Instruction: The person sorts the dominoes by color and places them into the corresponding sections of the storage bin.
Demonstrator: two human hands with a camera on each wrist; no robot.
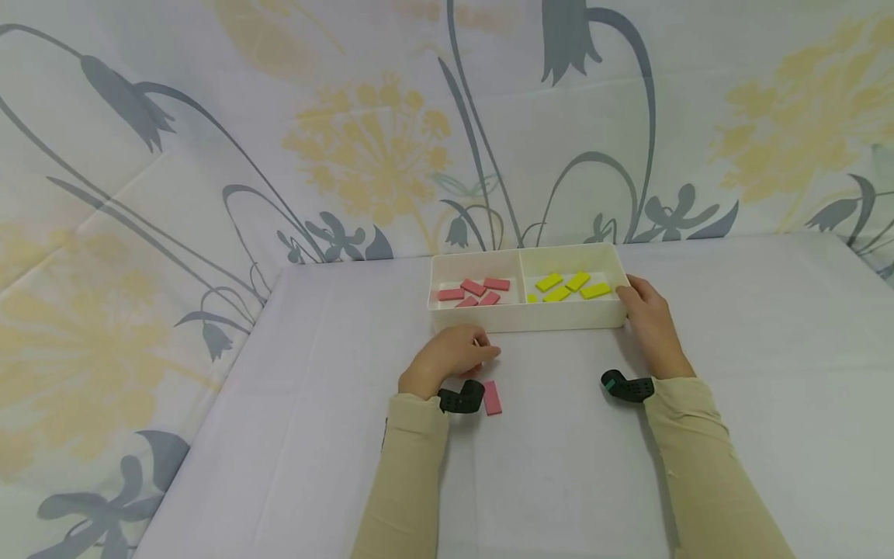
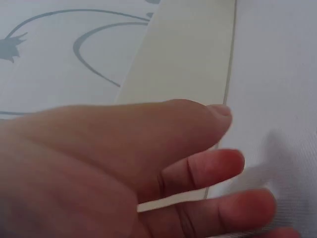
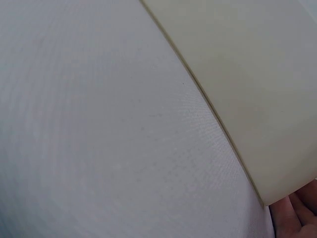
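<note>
A white two-compartment box stands on the table near the patterned backdrop. Several pink tiles lie in its left compartment, and several yellow tiles in the right one. My right hand grips the box's right end, thumb over the rim; the right wrist view shows only some fingers by the box corner. In front of the box's left half is my left hand, its fingers loosely bent and holding nothing. One loose pink tile lies on the table beside the left wrist.
A white cloth covers the table. Behind and to the left hangs a fabric backdrop with grey and yellow flowers. Each wrist wears a black camera mount, one of them the left mount.
</note>
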